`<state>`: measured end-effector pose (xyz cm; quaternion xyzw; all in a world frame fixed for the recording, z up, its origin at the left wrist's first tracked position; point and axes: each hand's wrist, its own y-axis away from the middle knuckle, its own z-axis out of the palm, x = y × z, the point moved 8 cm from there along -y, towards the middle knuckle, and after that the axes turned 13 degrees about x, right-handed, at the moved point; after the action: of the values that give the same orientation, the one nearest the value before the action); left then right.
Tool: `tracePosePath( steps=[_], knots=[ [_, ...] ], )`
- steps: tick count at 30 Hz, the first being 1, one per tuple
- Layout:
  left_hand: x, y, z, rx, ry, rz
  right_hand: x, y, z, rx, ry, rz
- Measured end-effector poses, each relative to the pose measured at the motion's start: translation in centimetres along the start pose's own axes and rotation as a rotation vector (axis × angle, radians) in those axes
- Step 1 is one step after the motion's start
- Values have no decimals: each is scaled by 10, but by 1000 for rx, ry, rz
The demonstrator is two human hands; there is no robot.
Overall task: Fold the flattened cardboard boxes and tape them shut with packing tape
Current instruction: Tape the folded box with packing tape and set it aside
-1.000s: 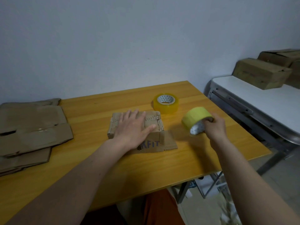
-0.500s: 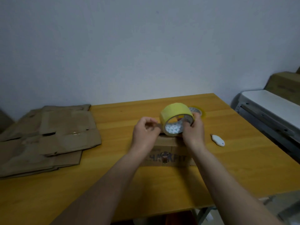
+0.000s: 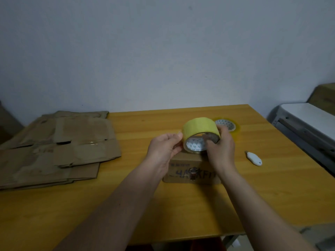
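Note:
A small folded cardboard box (image 3: 188, 169) with dark printing on its front sits on the yellow wooden table (image 3: 181, 205). Above it I hold a yellow roll of packing tape (image 3: 199, 127). My right hand (image 3: 220, 147) grips the roll, fingers hooked into its core. My left hand (image 3: 165, 149) pinches at the roll's left edge, where the tape end lies. A stack of flattened cardboard boxes (image 3: 59, 145) lies at the table's left.
A second, clear-yellow tape roll (image 3: 228, 125) lies flat behind my right hand. A small white cutter (image 3: 253, 158) rests to the right of the box. A white table (image 3: 308, 120) with a cardboard box stands at the far right.
My right hand carried the yellow roll from the table's right to above the box. My left hand lifted off the box top and went to the roll's edge. The view shifted left.

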<state>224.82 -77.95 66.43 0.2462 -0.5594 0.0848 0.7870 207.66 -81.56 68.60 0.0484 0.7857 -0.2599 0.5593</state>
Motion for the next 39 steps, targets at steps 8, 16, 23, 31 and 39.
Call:
tracePosePath(
  steps=[8,16,23,31,39],
  knots=[
    [3,-1,-8,39,33,-9,-5,-5,3,6,85,-52],
    [1,-7,-16,36,122,-66,4,-6,11,-8,22,65],
    [3,-13,-30,123,17,-38,-6,-2,23,-54,250,-105],
    [7,-12,-29,70,-1,-98,-7,-10,34,-106,118,-28],
    [-3,-18,-58,239,-48,-115,-18,-5,25,-55,122,-185]
  ],
)
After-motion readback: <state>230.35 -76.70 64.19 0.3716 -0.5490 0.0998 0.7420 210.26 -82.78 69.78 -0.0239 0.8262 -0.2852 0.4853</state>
